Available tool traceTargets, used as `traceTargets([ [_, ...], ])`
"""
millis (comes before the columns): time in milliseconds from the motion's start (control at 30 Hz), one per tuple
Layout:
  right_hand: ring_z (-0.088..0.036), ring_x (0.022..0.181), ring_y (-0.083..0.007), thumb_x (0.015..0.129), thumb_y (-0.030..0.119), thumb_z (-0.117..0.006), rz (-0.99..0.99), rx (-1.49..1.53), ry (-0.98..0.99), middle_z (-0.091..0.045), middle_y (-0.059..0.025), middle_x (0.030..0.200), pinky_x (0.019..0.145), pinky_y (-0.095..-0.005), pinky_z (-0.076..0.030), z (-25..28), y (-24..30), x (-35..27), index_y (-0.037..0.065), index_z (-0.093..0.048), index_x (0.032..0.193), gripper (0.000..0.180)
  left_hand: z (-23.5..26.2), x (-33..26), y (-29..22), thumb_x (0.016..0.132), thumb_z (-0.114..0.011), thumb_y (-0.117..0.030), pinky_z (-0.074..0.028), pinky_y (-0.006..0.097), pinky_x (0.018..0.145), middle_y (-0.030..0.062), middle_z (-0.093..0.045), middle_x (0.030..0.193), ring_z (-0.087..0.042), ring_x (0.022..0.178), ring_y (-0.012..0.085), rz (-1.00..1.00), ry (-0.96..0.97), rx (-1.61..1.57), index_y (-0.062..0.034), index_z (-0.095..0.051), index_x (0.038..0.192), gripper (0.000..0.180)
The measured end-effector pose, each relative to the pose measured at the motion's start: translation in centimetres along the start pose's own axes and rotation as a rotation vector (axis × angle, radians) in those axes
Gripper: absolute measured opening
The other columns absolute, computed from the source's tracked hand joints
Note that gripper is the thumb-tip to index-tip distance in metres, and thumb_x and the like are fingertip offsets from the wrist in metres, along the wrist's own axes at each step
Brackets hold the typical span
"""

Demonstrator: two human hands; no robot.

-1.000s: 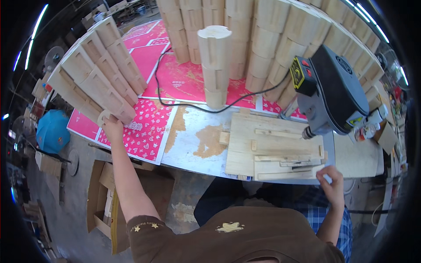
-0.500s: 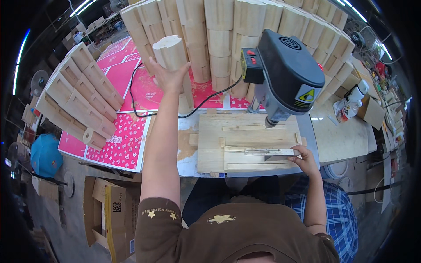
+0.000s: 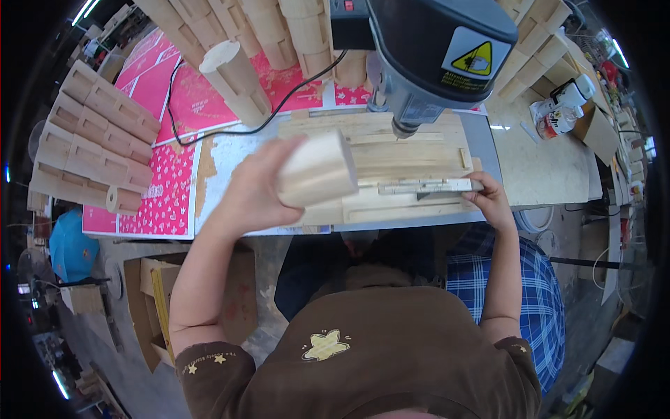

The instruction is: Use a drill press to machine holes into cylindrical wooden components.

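My left hand [image 3: 255, 185] is wrapped round a short, pale wooden cylinder [image 3: 318, 171], tilted and held above the left part of the wooden board jig [image 3: 412, 157]. Motion blurs this hand somewhat. At the jig's right side, my right hand [image 3: 490, 200] pinches the end of a narrow pale strip [image 3: 429, 186] with dark marks along it; its exact kind is unclear. The strip lies level over the jig's slats. Behind the jig stands a drill press [image 3: 436, 56], its chuck [image 3: 405, 128] above the board. Another wooden cylinder [image 3: 236, 84] stands upright behind my left hand.
Stacked wooden cylinders [image 3: 272, 31] line the back, and more [image 3: 91, 133] stand at the left on pink printed sheets [image 3: 178, 183]. A black cable [image 3: 279, 105] crosses the table. Bottles [image 3: 558, 115] stand at the right. A cardboard box [image 3: 227, 283] sits below the table edge.
My left hand has taken the top wooden cylinder off its stack and brought it nearer, over the jig. My right hand keeps hold of the strip. The head view has shifted.
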State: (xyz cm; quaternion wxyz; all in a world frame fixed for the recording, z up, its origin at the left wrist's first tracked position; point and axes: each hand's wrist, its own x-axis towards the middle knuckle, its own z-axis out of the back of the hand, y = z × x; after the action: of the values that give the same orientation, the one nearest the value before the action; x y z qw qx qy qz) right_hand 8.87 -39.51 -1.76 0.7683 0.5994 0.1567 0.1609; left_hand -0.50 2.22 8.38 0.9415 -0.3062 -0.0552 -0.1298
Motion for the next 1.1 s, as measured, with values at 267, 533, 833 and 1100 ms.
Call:
traceTargets([
  [267, -0.056, 0.090, -0.0081, 0.079, -0.005, -0.063, 0.065, -0.017, 0.129, -0.058, -0.0003, 0.096, 0.078, -0.0228, -0.046, -0.4, 0.6, 2.4, 0.003, -0.057, 0.104, 0.027, -4.1, -0.5, -1.3, 0.049, -0.073, -0.020, -0.046, 0.039, 0.088, 0.0204, -0.056, 0.111, -0.055, 0.102, 0.0371, 0.174, 0.335, -0.007, -0.0068, -0.045, 0.128, 0.084],
  [533, -0.056, 0.093, -0.0097, 0.080, -0.007, -0.061, 0.016, -0.032, 0.166, -0.057, -0.0012, 0.100, 0.080, -0.0236, -0.048, -0.5, 1.2, 1.9, 0.002, -0.057, 0.105, 0.026, -3.9, 1.3, -1.3, 0.049, -0.075, -0.026, -0.046, 0.039, 0.086, 0.0204, -0.058, 0.108, -0.056, 0.101, 0.0363, 0.171, 0.452, 0.045, -0.0071, -0.045, 0.129, 0.087],
  [833, -0.052, 0.089, -0.0166, 0.071, -0.003, -0.071, 0.277, -0.436, -0.011, -0.057, -0.0047, 0.093, 0.079, -0.0270, -0.042, -2.1, 2.1, 1.3, 0.004, -0.062, 0.100, 0.031, -10.7, 0.0, -1.8, 0.056, -0.081, -0.006, -0.050, 0.035, 0.085, 0.0133, -0.057, 0.104, -0.058, 0.098, 0.0233, 0.311, -0.127, -0.575, -0.0076, -0.038, 0.131, 0.087],
  [1100, -0.050, 0.085, -0.0190, 0.068, 0.000, -0.073, 0.164, -0.400, -0.019, -0.056, -0.0029, 0.083, 0.080, -0.0284, -0.041, -0.2, 1.8, 0.2, 0.005, -0.064, 0.096, 0.030, -13.1, -1.7, -1.4, 0.076, -0.070, -0.009, -0.050, 0.031, 0.078, 0.0124, -0.060, 0.100, -0.060, 0.085, 0.0211, 0.094, -0.193, -0.746, 0.0010, -0.054, 0.120, 0.048],
])
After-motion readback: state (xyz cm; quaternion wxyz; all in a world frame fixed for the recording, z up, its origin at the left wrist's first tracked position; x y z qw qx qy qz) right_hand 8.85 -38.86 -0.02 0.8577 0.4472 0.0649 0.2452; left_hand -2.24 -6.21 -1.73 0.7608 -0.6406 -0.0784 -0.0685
